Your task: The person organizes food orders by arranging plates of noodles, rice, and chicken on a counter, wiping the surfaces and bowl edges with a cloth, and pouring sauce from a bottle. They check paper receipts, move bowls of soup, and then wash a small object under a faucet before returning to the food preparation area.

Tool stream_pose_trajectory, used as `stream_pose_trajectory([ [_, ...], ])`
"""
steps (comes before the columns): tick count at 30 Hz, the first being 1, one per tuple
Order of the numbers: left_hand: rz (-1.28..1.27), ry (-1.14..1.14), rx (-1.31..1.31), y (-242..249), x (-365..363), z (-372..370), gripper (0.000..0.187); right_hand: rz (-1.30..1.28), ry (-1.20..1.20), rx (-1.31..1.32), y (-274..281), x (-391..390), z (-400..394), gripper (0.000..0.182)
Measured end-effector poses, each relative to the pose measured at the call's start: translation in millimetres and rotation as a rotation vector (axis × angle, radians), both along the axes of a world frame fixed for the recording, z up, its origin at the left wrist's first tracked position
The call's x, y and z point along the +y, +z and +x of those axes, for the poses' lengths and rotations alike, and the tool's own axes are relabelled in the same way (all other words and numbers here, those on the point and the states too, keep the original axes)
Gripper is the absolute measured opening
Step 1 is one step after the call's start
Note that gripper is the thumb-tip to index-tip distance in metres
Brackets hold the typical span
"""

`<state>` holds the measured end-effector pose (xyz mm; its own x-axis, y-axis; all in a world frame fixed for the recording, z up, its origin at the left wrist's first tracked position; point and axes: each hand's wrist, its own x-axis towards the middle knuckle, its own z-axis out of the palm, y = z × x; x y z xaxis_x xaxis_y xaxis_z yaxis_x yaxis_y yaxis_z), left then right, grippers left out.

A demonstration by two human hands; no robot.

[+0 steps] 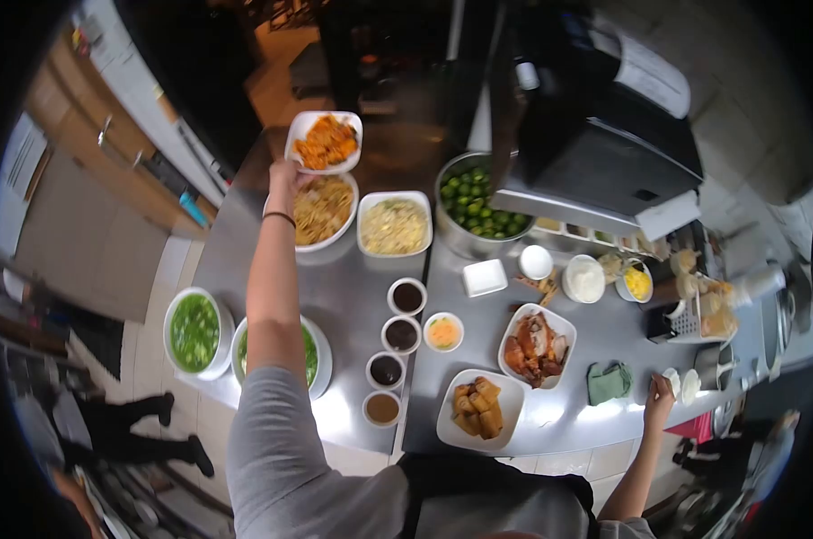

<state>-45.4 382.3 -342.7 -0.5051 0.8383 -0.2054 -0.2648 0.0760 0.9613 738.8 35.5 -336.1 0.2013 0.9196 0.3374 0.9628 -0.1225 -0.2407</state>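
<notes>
My left hand (287,175) reaches far forward and grips the near edge of a square white bowl (356,135) of orange, saucy food. Just below it stands a white bowl of noodles (326,211), partly behind my wrist. To their right is a square white bowl of fried rice (394,225). At the right end of the counter, my right hand (662,390) has its fingers closed at the edge of a small white dish (672,381). Beside that dish is a second small white dish (690,386). A folded green cloth (609,383) lies left of this hand.
Two bowls of green soup (194,332) stand at left, one partly under my forearm. Several cups of dark sauce (401,334) line the middle. A pot of limes (478,202), a bowl of roast meat (538,347), a bowl of rolls (480,411) and a black printer (604,162) occupy the right.
</notes>
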Motion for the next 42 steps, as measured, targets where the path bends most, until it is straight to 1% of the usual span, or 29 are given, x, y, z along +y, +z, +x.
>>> stream_pose_trajectory([
  [1,-0.056,-0.063,-0.016,-2.0,12.1,21.3,0.028,0.020,-0.033,0.002,3.3,-2.0,-3.3,0.017],
  [3,-0.141,-0.078,-0.023,-34.5,51.3,49.0,0.028,0.025,-0.011,0.043,9.2,-5.2,-17.1,0.016],
  [5,-0.284,-0.068,-0.037,-39.7,67.1,85.3,0.027,0.067,-0.043,0.048,9.8,-16.2,-14.9,0.014],
  [9,-0.284,-0.120,0.082,-78.9,83.0,112.3,0.025,0.071,-0.127,0.063,16.3,-53.5,-1.7,0.014],
  [10,-0.253,-0.229,0.307,-161.8,133.4,76.4,0.023,0.063,-0.157,0.054,19.6,-63.8,2.8,0.014],
  [11,-0.210,-0.308,0.538,-222.8,170.3,50.5,0.022,0.054,-0.186,0.047,20.9,-73.1,7.3,0.014],
  [13,-0.640,-0.112,0.225,-113.1,112.9,107.4,0.018,0.072,-0.213,0.067,19.6,-88.4,15.7,0.015],
  [14,-0.558,-0.242,0.673,-110.0,100.2,106.8,0.016,0.070,-0.232,0.069,19.2,-94.3,18.4,0.015],
  [15,-0.553,-0.247,0.677,-98.5,87.6,113.7,0.016,0.068,-0.247,0.071,19.1,-99.3,20.1,0.015],
  [17,-0.477,-0.059,1.098,-68.0,61.9,131.1,0.017,0.075,-0.263,0.060,26.2,-99.7,15.8,0.015],
  [18,-0.407,-0.034,1.212,-75.9,65.7,125.3,0.018,0.078,-0.275,0.048,30.4,-98.3,13.0,0.015],
  [21,-0.279,0.026,1.358,-24.1,27.3,137.0,0.016,0.085,-0.325,0.123,30.8,-88.4,15.5,0.016],
  [23,-0.218,0.036,1.565,-50.7,55.8,93.6,0.014,0.179,-0.301,0.139,18.9,-82.1,29.3,0.012],
  [25,-0.140,-0.109,1.231,66.1,-40.4,150.9,0.016,0.223,-0.354,0.217,35.2,-68.7,14.5,0.008],
  [26,-0.081,-0.032,1.061,76.4,-51.2,153.1,0.013,0.342,-0.278,0.206,40.0,-61.2,8.9,0.018],
  [27,-0.032,0.039,0.888,82.8,-62.2,151.9,0.011,0.325,-0.264,0.228,40.3,-54.9,10.8,0.027],
  [28,0.166,-0.020,0.711,86.9,-84.2,157.2,0.007,0.375,-0.238,0.250,40.1,-46.5,7.4,0.030],
  [29,0.353,-0.074,0.521,96.9,-102.7,164.0,0.008,0.369,-0.185,0.237,53.5,-39.6,-6.0,0.022],
  [30,0.559,-0.023,0.619,118.0,-131.9,198.0,0.010,0.507,-0.041,0.370,54.8,-26.9,-16.6,0.011],
  [31,0.766,0.039,0.709,130.9,-165.6,246.5,0.014,0.562,0.035,0.158,69.6,-18.8,-29.0,0.015],
  [32,0.822,-0.054,0.655,129.1,-186.0,280.8,0.014,0.628,0.119,0.174,59.2,-7.2,-27.6,0.017],
  [34,0.917,-0.256,0.465,128.0,-234.3,361.9,0.019,0.592,0.206,0.309,57.9,4.3,-37.8,0.016],
  [35,0.945,-0.363,0.368,113.6,-247.4,401.6,0.020,0.623,0.349,0.389,60.1,12.3,-41.0,0.015],
  [36,0.923,-0.467,0.329,109.4,-264.6,439.5,0.021,0.648,0.494,0.470,62.9,18.7,-43.1,0.015],
  [38,0.722,-0.645,0.303,90.4,-285.8,504.1,0.015,0.554,0.652,0.609,68.4,25.0,-42.8,0.012],
  [39,0.614,-0.769,0.287,78.5,-287.7,530.4,0.015,0.452,0.663,0.723,72.9,23.8,-38.0,0.010],
  [40,0.438,-0.927,-0.031,65.0,-283.3,555.2,0.014,0.350,0.676,0.831,80.4,23.8,-31.5,0.009],
  [41,0.255,-1.065,-0.353,55.2,-279.7,579.1,0.016,0.345,0.697,0.829,91.4,25.3,-26.4,0.009],
  [42,0.123,-1.048,-0.481,50.8,-281.5,605.9,0.014,0.462,0.760,0.711,102.9,25.9,-22.2,0.005],
])
